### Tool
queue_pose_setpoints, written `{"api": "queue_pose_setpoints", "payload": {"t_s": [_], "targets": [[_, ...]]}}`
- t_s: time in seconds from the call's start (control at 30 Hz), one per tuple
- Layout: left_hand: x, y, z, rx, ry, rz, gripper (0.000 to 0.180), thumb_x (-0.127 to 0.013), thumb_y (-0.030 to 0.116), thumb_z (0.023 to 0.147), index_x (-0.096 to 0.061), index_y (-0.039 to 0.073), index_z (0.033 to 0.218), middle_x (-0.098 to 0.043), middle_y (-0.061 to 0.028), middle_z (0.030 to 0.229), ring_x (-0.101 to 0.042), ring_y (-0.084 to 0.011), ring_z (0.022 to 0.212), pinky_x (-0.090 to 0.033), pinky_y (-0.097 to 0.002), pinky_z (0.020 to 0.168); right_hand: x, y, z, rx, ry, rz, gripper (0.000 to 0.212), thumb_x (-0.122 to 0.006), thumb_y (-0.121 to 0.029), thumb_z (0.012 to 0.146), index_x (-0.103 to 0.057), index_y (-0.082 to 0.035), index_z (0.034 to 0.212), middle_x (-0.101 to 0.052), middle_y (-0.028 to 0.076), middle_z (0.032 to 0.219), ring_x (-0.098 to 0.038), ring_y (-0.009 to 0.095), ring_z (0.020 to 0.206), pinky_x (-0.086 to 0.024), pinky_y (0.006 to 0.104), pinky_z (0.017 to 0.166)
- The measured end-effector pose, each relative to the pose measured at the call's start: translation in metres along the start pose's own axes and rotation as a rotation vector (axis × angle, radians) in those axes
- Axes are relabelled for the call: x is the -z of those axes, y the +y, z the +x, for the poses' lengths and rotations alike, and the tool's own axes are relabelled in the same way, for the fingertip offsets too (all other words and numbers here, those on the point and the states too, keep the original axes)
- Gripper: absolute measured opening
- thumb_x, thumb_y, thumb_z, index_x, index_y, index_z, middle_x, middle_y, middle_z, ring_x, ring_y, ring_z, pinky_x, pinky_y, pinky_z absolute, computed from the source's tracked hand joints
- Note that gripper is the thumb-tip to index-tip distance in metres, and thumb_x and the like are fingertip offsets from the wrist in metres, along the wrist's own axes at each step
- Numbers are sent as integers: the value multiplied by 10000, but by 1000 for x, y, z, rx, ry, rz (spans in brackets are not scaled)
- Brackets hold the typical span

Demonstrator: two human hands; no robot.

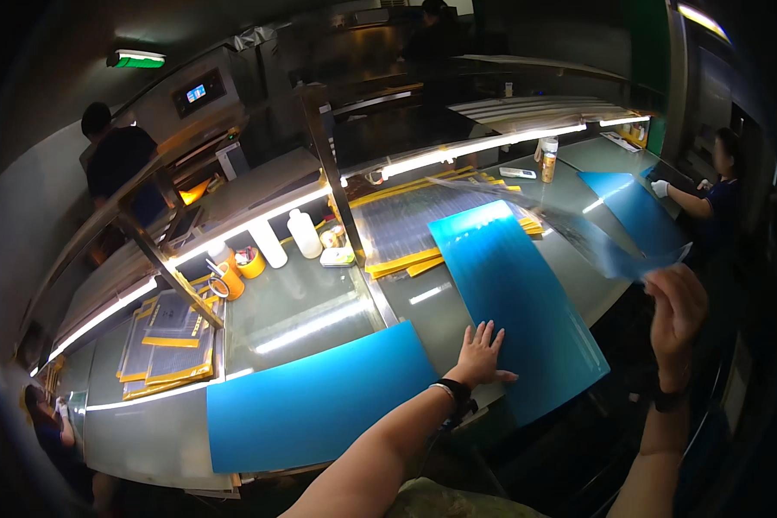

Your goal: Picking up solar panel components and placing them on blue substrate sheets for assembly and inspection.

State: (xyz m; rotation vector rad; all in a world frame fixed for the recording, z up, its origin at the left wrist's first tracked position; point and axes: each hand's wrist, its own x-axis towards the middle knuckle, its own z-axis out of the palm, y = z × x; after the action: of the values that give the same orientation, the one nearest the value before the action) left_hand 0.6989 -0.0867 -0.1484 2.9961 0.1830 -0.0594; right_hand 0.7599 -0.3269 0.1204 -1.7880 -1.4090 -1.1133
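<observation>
My left hand (477,356) lies with its fingers spread at the left edge of a shiny blue sheet (527,285), which slants across the bench and juts over its near edge. Raised at the right, my right hand (678,315) pinches one end of a clear thin film (583,237). From there the film sweeps away to the left, over the sheet's far right side and toward a stack of dark transparent sheets with yellow borders (397,226). A second blue sheet (315,401) rests flat on the bench, left of my left hand.
Under a lit shelf, the bench (311,315) carries white bottles (304,233), an orange cup of tools (227,281) and more yellow-bordered sheets (168,341). A metal post (332,173) rises mid-bench. At the far right, a gloved person (708,203) sits by another blue sheet (634,211).
</observation>
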Motion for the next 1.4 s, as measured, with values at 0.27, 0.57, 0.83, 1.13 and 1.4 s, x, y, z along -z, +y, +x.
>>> {"api": "queue_pose_setpoints", "payload": {"t_s": [0.27,0.57,0.83,1.13,1.4], "targets": [[-34,-42,-7,205,263,-1392,533,-481,351,943,-421,-8,1333,-344,-154,1452,-356,-276,1331,-267,-473,1085,8,8,-81,-159,-177,-130,159,-596,52,779,-644,-31,906,-532,83,662,-572,213,640,-450,309,556],[4,-164,-84,766,616,-1964,409,-629,362,858,-551,57,1120,-640,-78,946,-637,-211,764,-527,-356,614,-21,10,-237,-1074,-361,475,266,-564,-49,875,-581,-17,1139,-638,78,827,-611,133,683,-472,246,599],[56,-185,-218,720,1121,-1024,178,-626,191,884,-644,46,985,-645,-33,808,-535,-81,690,-412,-228,587,-78,-41,-245,-1452,-257,791,52,-577,-46,868,-576,-12,908,-600,62,723,-622,138,593,-484,236,511],[22,-182,-517,1382,1375,-1051,190,-614,257,888,-496,121,949,-531,19,693,-429,-64,444,-290,-180,348,-197,-147,-193,-1031,-618,868,65,-620,-12,813,-555,-12,808,-616,89,725,-609,172,597,-475,283,544],[-21,-172,-557,1576,1258,-1060,195,-603,202,903,-524,99,1048,-508,37,749,-449,-44,494,-318,-162,392,-203,-152,-203,-760,-629,492,170,-710,-62,706,-541,-51,699,-527,68,740,-533,264,747,-431,378,674]]}}
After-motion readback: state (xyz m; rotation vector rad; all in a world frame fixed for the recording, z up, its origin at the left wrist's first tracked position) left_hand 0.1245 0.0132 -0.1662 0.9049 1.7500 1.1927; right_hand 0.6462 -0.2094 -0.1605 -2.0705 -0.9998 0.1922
